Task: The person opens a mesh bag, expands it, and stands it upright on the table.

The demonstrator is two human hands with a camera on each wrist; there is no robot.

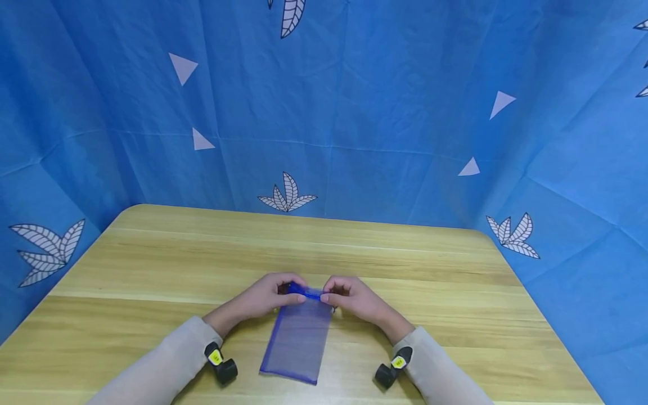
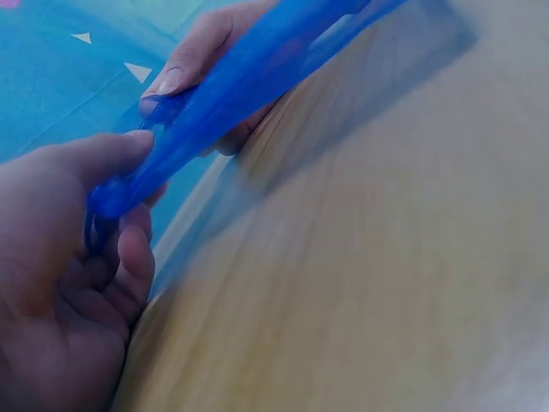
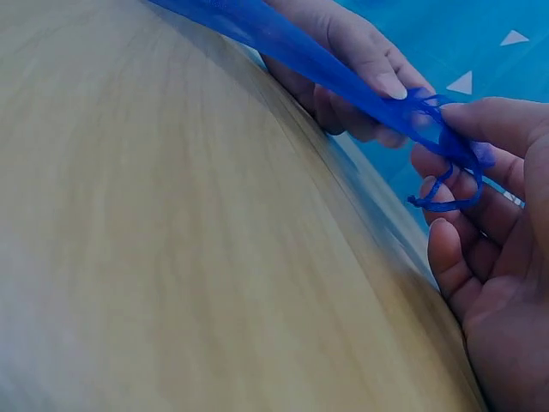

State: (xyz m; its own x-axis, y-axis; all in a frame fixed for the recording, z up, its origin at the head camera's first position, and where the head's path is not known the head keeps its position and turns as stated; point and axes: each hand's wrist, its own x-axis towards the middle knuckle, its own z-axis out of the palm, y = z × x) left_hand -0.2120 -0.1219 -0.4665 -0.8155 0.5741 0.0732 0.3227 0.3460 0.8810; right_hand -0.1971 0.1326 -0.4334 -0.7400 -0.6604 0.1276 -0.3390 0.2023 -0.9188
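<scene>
Between both hands hangs a sheer blue drawstring pouch (image 1: 300,340), its mouth at the top and its body sloping down toward the near table edge. My left hand (image 1: 265,294) pinches the left side of the gathered mouth between thumb and fingers. At the right side of the mouth, my right hand (image 1: 354,299) pinches the fabric the same way. In the right wrist view a knotted loop of blue drawstring (image 3: 446,204) dangles by the right fingers. The left wrist view shows the pouch (image 2: 232,94) stretched from the left thumb past the other hand. Whether anything is inside cannot be told.
A light wooden table (image 1: 152,264) with rounded far corners lies under the hands. Blue curtain (image 1: 324,112) with white leaf and triangle prints surrounds its back and sides. Each sleeve cuff carries a small black camera (image 1: 226,371) on a strap.
</scene>
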